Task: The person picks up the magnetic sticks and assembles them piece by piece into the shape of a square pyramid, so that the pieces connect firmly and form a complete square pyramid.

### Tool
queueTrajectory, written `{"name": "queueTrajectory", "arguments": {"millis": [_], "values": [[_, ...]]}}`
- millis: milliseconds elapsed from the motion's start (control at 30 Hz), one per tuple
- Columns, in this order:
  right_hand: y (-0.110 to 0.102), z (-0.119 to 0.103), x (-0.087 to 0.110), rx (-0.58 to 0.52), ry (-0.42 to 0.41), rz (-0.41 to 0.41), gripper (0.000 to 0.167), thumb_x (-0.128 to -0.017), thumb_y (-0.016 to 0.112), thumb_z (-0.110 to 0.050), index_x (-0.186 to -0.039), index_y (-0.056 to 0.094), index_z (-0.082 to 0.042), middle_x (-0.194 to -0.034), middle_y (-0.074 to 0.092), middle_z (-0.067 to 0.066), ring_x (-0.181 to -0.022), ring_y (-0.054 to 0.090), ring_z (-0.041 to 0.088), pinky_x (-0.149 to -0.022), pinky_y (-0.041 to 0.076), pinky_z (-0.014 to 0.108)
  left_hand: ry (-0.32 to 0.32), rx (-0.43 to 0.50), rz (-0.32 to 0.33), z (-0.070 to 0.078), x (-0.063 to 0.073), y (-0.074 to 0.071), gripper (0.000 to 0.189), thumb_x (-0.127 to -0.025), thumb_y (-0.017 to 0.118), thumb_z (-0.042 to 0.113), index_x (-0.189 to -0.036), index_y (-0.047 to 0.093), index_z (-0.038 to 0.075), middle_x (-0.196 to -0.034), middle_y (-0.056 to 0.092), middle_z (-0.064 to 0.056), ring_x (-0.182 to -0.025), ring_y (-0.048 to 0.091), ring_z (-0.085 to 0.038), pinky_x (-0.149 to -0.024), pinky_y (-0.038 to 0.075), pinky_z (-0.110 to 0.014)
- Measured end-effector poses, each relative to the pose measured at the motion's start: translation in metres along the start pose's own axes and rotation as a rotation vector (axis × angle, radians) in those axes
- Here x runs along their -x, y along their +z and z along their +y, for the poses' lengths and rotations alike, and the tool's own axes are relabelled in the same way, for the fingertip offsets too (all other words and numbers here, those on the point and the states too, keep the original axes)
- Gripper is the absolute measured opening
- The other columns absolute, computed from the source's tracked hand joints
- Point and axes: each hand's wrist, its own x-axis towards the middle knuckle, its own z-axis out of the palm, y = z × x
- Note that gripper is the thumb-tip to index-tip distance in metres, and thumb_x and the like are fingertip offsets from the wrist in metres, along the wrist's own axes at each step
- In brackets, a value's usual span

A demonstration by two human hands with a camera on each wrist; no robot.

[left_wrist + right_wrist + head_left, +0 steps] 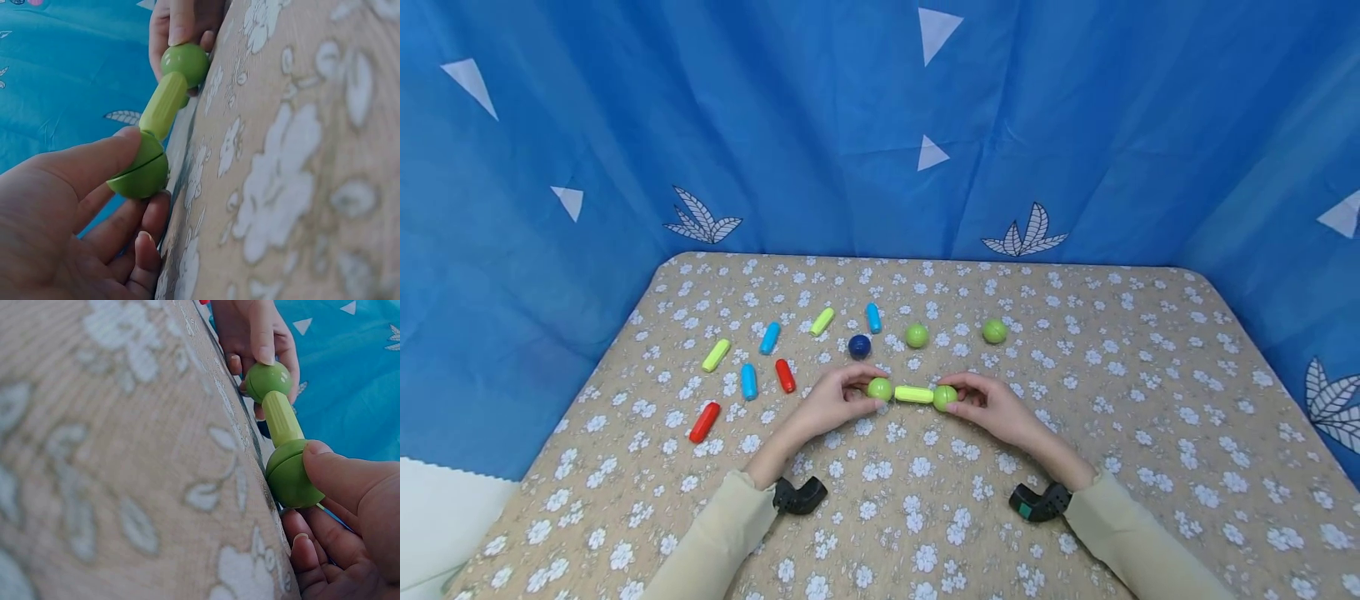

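Note:
My left hand (844,398) pinches a green ball (880,389) between thumb and fingers. Opposite it, my right hand (988,406) pinches another green ball (945,397). A yellow-green ridged rod (913,395) spans the two balls, so the three pieces form a dumbbell shape close over the tablecloth. Seen from the left wrist, the rod (164,106) meets both balls end to end, and a seam line runs round the near ball (142,167). The right wrist view shows the same rod (282,417) between the balls.
Behind the hands lie two more green balls (917,336) and a dark blue ball (860,347). Loose rods are spread to the left: yellow-green (716,356), blue (748,382) and red (704,422). A blue curtain (850,125) borders the flowered tablecloth (910,533).

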Motion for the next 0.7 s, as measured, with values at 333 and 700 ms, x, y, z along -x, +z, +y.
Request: {"name": "queueTrajectory", "arguments": {"millis": [333, 700], "values": [[0.001, -0.020, 0.004, 0.020, -0.003, 0.015, 0.031, -0.088, 0.065, -0.004, -0.117, 0.060, 0.002, -0.088, 0.057, 0.005, -0.069, 0.049, 0.019, -0.058, 0.043, 0.026, -0.018, -0.045, 0.022, -0.028, -0.003, 0.008, 0.037, -0.081, 0.074, 0.013, -0.116, 0.063, 0.006, -0.097, 0.063, 0.000, -0.077, 0.055, -0.016, -0.058, 0.045, -0.025], [0.002, 0.001, -0.001, 0.005, -0.001, 0.066, 0.033, -0.087, 0.068, -0.016, -0.119, 0.063, -0.008, -0.087, 0.058, 0.000, -0.071, 0.050, 0.018, -0.057, 0.044, 0.026, -0.032, -0.074, 0.051, -0.032, -0.004, 0.009, 0.038, -0.082, 0.074, 0.015, -0.118, 0.064, 0.009, -0.098, 0.061, 0.000, -0.079, 0.053, -0.016, -0.059, 0.044, -0.025]]}}
